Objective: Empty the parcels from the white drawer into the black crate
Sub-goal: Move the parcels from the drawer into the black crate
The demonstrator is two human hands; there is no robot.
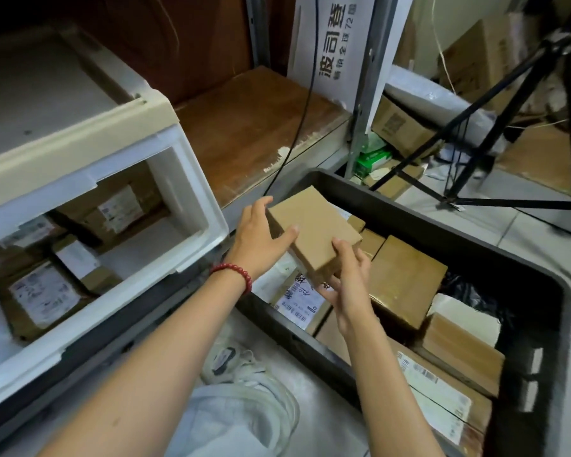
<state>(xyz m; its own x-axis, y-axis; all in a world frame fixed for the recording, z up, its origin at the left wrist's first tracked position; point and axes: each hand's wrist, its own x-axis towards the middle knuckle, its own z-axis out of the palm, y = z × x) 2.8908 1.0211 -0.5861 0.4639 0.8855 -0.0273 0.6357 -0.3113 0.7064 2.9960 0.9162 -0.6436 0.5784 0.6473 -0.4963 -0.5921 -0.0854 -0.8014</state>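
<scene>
A plain brown cardboard parcel (314, 225) hangs over the near-left part of the black crate (538, 324). My left hand (261, 232) grips its left side, thumb on the top face. My right hand (346, 285) holds its near end from below, fingers curled round the edge. The crate holds several parcels, among them a big brown box (406, 278) and a labelled one (297, 301). At the left the white drawer (192, 199) stands pulled out, with several labelled brown parcels (43, 298) inside.
A brown wooden shelf board (254, 127) runs behind the crate, with a black cable (307, 94) hanging across it. A black tripod (508, 153) stands on the tiled floor at the right. More cartons (399, 123) sit under the rack. My knee and a white shoe (241, 367) are below.
</scene>
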